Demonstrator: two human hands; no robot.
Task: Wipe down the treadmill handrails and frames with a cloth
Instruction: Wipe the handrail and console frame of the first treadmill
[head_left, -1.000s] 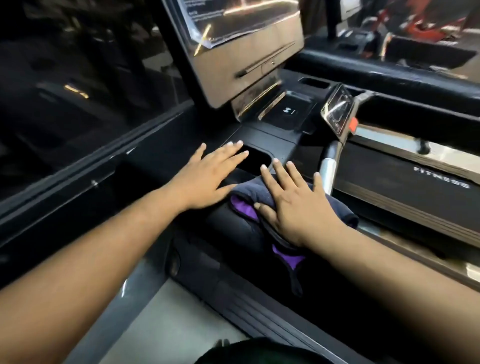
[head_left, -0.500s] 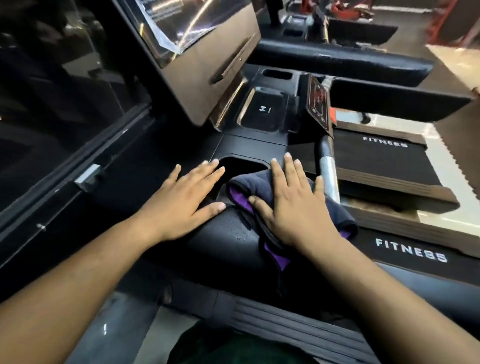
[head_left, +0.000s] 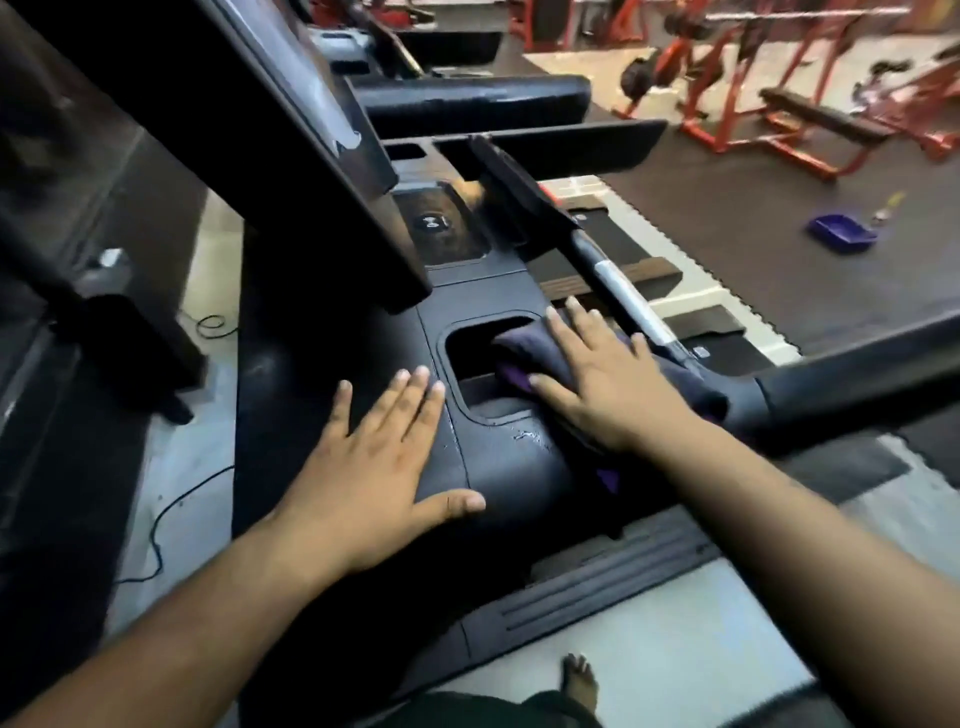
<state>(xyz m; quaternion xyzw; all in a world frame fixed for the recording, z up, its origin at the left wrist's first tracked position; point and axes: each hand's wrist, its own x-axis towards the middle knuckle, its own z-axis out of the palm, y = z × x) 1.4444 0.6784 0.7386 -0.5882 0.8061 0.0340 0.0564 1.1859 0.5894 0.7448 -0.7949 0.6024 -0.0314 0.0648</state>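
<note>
So the right hand (head_left: 608, 384) is flat on a dark cloth (head_left: 524, 345) with purple showing along its edge, fingers straight and spread, pressing it onto the black treadmill console (head_left: 498, 473) right at the rim of the cupholder-type recess (head_left: 478, 364), and part of the cloth hangs over into that recess while the rest runs back under the palm toward the wrist. The left hand (head_left: 379, 462) is just left of the recess, palm down on the console with fingers straight and together and the thumb sticking out to the right, holding nothing. Between the two hands, nearer the right wrist, there's a small wet-looking patch (head_left: 530, 434) on the plastic. Just past the right hand's fingertips a silver and black handrail (head_left: 623, 296) runs off diagonally, and another black handrail (head_left: 857, 364) goes out to the right of that hand. Beyond both hands the screen panel (head_left: 311, 130) tilts up to the left. Far off to the right of the right hand there's a blue tray (head_left: 841, 233) on the floor and red gym racks (head_left: 753, 104) behind it. Below the arms a bare foot (head_left: 579, 683) shows on the pale floor, all a bit blurry
</note>
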